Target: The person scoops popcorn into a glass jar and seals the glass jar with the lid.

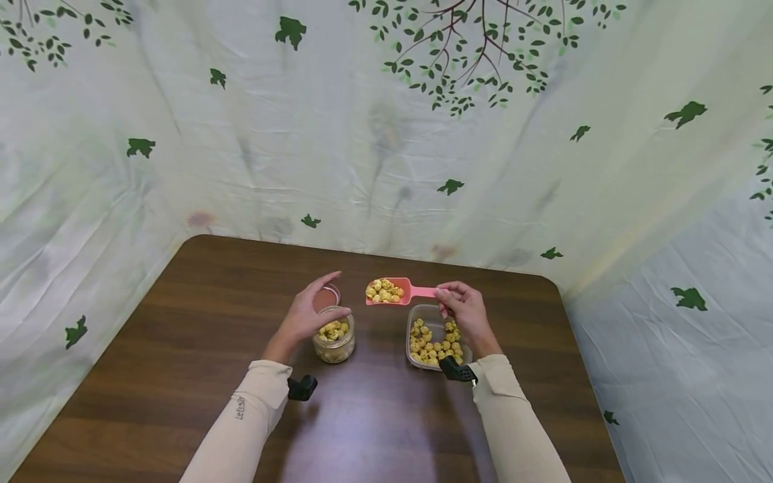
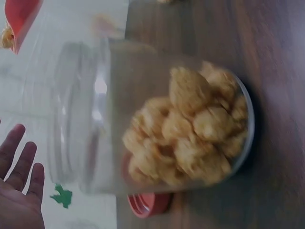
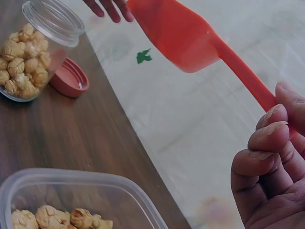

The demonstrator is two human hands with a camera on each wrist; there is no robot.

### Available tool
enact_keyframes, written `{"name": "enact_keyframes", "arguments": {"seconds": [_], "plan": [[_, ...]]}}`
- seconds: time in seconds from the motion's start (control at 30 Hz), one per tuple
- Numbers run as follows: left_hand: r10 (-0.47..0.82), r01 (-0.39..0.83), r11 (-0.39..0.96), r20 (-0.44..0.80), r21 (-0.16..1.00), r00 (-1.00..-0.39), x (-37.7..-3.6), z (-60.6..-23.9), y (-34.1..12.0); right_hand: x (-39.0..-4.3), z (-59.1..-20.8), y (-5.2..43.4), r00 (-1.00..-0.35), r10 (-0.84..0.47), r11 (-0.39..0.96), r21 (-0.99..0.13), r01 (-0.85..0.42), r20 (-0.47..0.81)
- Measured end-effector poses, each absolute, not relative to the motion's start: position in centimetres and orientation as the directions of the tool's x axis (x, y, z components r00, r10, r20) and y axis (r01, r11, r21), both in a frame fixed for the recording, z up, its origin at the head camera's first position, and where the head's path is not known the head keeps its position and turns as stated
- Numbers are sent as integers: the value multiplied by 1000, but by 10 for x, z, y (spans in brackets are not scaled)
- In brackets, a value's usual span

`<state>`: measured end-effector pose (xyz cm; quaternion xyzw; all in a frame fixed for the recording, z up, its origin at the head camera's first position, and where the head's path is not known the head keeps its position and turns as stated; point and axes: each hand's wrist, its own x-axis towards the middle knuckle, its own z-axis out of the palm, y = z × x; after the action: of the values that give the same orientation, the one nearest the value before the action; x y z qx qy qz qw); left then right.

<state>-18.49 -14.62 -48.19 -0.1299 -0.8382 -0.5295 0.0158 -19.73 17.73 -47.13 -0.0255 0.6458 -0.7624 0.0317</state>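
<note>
Level above the table, a red scoop (image 1: 406, 291) carries several pieces of caramel popcorn (image 1: 384, 291). My right hand (image 1: 464, 307) pinches the end of its handle between thumb and fingers. Below that hand stands a clear plastic container (image 1: 410, 349) with more popcorn along its bottom. To the left is an upright clear jar (image 1: 335, 351), its mouth uncovered, partly filled with popcorn (image 2: 186, 129). My left hand (image 1: 304, 314) hovers at the jar's mouth, thumb and fingers spread apart; in the left wrist view its fingers (image 2: 21, 164) are straight beside the rim.
Behind the jar a red lid (image 3: 70, 78) lies on the brown wooden table (image 1: 211, 322). A pale curtain (image 1: 386, 168) with leaf prints hangs past the table's back edge and at both sides. Each wrist wears a black camera.
</note>
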Motion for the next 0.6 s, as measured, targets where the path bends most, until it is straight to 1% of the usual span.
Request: {"name": "enact_keyframes", "arguments": {"seconds": [0.23,0.43,0.6], "plan": [[211,214,359,145,908,-967,-181,-494,-159,-196,-473,168,-995,-100,-143,-989,26,-11],[216,235,407,157,883,-964,-176,-504,-167,-196,-477,161,-993,-121,-170,-985,12,8],[210,228,440,148,868,-967,-172,-510,-172,-194,-480,154,-992,-122,-155,-987,44,-25]]}}
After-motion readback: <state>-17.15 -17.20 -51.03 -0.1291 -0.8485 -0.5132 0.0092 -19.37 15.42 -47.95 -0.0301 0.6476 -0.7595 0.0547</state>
